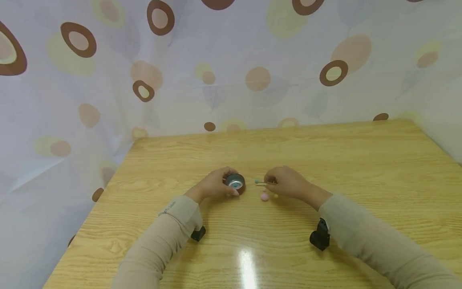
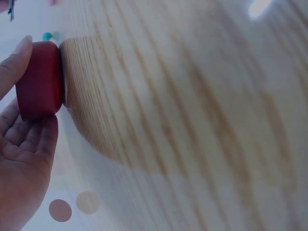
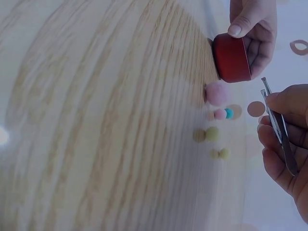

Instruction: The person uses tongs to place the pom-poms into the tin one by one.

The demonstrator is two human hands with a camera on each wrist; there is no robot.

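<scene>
- The left hand (image 1: 213, 185) grips the small red cup (image 1: 236, 184), tilted at mid-frame on the table (image 1: 325, 152); more tilt could tip it over.
- The right hand (image 1: 285, 182) pinches tweezers (image 1: 265, 183) carrying a teal pom-pom (image 1: 256, 181); loosening the squeeze would likely drop it.
- A stray sleeve might scatter the loose pink pom-pom (image 1: 264, 196) just below.

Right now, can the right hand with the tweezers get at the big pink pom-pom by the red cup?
Probably yes. The right hand holds the tweezers, and the pink pom-pom lies in the open on the table beside the red cup, with nothing covering it.
</scene>
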